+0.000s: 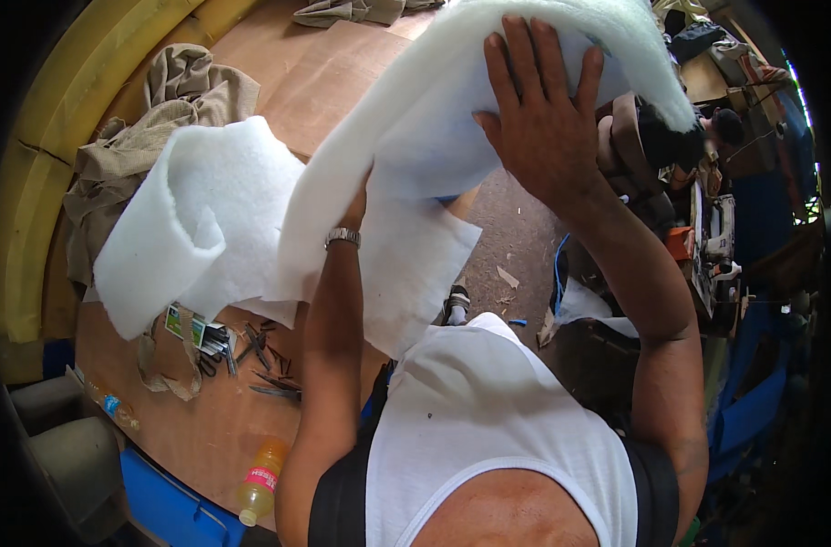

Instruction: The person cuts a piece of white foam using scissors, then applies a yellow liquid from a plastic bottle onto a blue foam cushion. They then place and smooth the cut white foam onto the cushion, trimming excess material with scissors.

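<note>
A large sheet of thick white batting (406, 118) is raised in front of me, curved over at its far end, with a loose flap hanging toward my lap. My right hand (545, 128) lies flat against its inner face, fingers spread and pointing away from me. My left hand (357, 205), below a metal wristwatch, reaches in at the sheet's left part; its fingers are hidden by the batting. Just left of the sheet, another piece of white batting (242, 173) rests partly rolled on the brown table (206, 438).
Beige fabric (192, 91) is bunched behind the batting. Scissors (213, 351) and dark scraps (274, 365) lie nearby. A yellow-liquid bottle (261, 483) lies at the near table edge. Another person (661, 137) and a sewing machine (721, 228) are at right; scraps lie on the floor.
</note>
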Available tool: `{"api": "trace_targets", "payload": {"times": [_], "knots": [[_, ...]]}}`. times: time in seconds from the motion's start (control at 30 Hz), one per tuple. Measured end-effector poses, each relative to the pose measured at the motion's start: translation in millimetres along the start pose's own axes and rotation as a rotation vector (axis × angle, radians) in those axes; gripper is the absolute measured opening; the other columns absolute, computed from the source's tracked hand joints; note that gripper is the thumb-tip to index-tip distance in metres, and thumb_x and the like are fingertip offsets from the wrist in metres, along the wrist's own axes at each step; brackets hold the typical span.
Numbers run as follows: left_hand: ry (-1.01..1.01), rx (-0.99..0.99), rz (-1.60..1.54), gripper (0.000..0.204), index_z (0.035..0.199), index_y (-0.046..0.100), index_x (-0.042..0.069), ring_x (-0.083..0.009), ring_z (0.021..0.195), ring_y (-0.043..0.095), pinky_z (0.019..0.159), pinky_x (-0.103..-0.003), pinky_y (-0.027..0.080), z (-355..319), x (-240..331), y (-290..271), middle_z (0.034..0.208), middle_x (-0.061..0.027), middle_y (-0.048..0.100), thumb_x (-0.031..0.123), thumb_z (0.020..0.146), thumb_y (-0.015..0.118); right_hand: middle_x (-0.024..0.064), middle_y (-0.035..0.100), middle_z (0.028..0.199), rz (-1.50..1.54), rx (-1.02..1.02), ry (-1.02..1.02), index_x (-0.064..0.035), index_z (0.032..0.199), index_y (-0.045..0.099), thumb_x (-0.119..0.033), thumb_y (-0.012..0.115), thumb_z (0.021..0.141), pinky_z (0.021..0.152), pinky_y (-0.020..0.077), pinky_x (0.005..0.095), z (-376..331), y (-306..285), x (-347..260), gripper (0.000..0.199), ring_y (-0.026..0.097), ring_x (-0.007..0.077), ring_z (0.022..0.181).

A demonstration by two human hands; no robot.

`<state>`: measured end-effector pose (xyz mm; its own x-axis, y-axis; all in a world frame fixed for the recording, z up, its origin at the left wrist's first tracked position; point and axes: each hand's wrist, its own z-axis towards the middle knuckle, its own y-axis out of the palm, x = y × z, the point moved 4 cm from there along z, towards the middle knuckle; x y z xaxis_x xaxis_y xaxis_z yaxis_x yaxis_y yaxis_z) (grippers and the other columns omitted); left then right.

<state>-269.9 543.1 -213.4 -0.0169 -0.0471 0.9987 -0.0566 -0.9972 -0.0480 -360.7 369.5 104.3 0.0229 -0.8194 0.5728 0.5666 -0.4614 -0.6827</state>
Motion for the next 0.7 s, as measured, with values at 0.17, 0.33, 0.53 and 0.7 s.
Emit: {"api": "trace_targets", "payload": {"times": [0.17, 0.33, 0.53, 0.7], "knots": [[0.240, 0.044, 0.348, 0.069, 0.136, 0.043, -0.008, -0.0328, 0.117, 0.056, 0.098, -0.040, 0.048, -11.0, 9.5, 6.9, 0.134, -0.0260, 0.051, 0.025, 0.085, 0.078, 0.0109, 0.030, 0.159, -0.006, 0.029, -0.008, -0.0121, 0.149, 0.041, -0.050, 0.070, 0.082, 0.115, 0.0074, 0.0675, -1.5, 3.9, 1.2, 0.082, 0.023, 0.0290, 0.149], [0.259, 0.189, 0.407, 0.034, 0.110, 0.059, -0.001, -0.0212, 0.071, 0.061, 0.066, -0.032, 0.052, -106.4, 24.8, -13.7, 0.084, -0.0118, 0.064, 0.014, 0.085, 0.077, 0.0179, 0.053, 0.139, 0.042, 0.032, -0.067, -0.0034, 0.135, 0.055, -0.039, 0.069, 0.082, 0.107, 0.0317, 0.0642, 1.5, -12.0, 5.4, 0.065, 0.047, 0.0312, 0.133], [-0.393, 0.286, -0.016, 0.032, 0.109, 0.057, 0.000, -0.0151, 0.070, 0.055, 0.064, -0.033, 0.048, -160.6, -18.0, 27.3, 0.082, -0.0050, 0.057, 0.016, 0.088, 0.075, 0.0158, 0.039, 0.153, 0.085, 0.004, -0.072, -0.0026, 0.141, 0.048, -0.040, 0.070, 0.080, 0.111, 0.0210, 0.0672, 4.9, -13.6, 6.8, 0.075, 0.031, 0.0300, 0.144], [0.351, 0.797, 0.808, 0.030, 0.102, 0.063, -0.001, -0.0259, 0.068, 0.053, 0.064, -0.038, 0.047, -154.0, 26.1, -89.1, 0.083, -0.0108, 0.059, 0.021, 0.086, 0.076, 0.0084, 0.034, 0.157, 0.103, 0.117, -0.096, -0.0086, 0.145, 0.045, -0.046, 0.069, 0.081, 0.114, 0.0141, 0.0639, -0.1, 2.2, 11.2, 0.078, 0.027, 0.0232, 0.147]]}}
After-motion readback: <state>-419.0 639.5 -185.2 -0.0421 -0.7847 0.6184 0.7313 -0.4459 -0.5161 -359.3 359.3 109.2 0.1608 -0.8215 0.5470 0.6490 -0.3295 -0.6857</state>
